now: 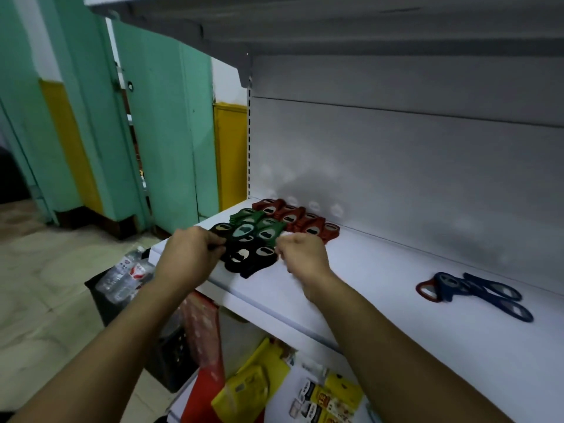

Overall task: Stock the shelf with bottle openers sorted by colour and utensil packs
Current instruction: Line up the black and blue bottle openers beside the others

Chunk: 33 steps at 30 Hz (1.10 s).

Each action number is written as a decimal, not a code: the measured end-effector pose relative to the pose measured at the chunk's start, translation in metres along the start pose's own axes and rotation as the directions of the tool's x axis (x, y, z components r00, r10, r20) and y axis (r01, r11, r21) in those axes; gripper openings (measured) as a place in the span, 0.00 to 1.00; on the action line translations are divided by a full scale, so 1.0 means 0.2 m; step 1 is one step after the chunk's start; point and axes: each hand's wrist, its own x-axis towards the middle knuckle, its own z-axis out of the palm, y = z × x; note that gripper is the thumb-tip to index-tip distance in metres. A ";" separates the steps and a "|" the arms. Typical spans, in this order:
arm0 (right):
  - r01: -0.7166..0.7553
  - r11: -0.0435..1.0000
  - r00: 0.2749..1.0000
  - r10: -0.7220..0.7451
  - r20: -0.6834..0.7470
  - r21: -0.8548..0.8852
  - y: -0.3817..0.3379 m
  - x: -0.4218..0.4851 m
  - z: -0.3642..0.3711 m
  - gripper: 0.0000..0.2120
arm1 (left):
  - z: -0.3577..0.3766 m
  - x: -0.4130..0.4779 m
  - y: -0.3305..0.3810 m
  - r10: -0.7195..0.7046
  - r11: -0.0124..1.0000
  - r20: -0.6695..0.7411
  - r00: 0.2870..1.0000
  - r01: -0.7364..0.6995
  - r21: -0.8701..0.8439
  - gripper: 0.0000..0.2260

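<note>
On the white shelf (381, 270), at its left end, lie bottle openers in rows by colour: red ones (300, 219) at the back, green ones (259, 225) in the middle, black ones (248, 259) at the front. My left hand (189, 254) pinches a black opener at the left edge of the black row. My right hand (300, 253), fingers curled, touches the right side of the black and green rows; what it holds is hidden. A few blue openers (485, 293) and one red one (425, 290) lie loose at the right.
Another white shelf (274, 22) hangs overhead. Below, a lower shelf carries yellow packs (253, 389) and small boxed packs (323, 401). A dark bin with plastic bottles (125, 276) stands on the floor at the left, next to a black crate (171, 358).
</note>
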 end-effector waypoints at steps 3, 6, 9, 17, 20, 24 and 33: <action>0.183 0.909 0.982 -0.187 0.027 -0.375 0.09 -0.02 0.02 0.07 | 0.00 0.00 -0.06 -0.047 0.999 0.023 0.999 0.047 -0.008 0.09; 0.300 0.907 0.950 -0.311 0.010 -0.295 0.06 -0.02 0.00 0.12 | -0.03 0.02 -0.06 0.120 0.993 0.056 0.991 -0.120 -0.011 0.10; 0.437 0.782 0.891 -0.443 0.098 -0.444 -0.02 0.01 0.00 0.18 | -0.04 0.04 -0.01 0.322 0.947 0.076 0.944 -0.322 -0.009 0.10; 0.568 0.473 0.812 -0.455 0.365 -0.673 -0.22 0.07 0.06 0.07 | -0.06 0.08 0.08 0.331 0.912 -0.093 0.939 -0.343 -0.224 0.13; 0.487 0.697 0.872 -0.423 0.246 -0.527 -0.27 0.11 0.07 0.05 | -0.06 0.08 0.06 -0.058 0.819 -0.147 0.987 -0.037 -0.573 0.10; 0.135 0.990 0.976 -0.129 0.173 -0.025 -0.24 0.17 0.13 0.09 | 0.03 0.03 -0.04 -0.126 0.899 -0.111 0.986 0.066 -0.433 0.14; 0.083 0.961 0.950 0.004 0.312 -0.264 -0.21 0.29 0.15 0.07 | 0.23 -0.12 -0.13 -0.047 0.942 0.082 0.996 0.071 -0.327 0.29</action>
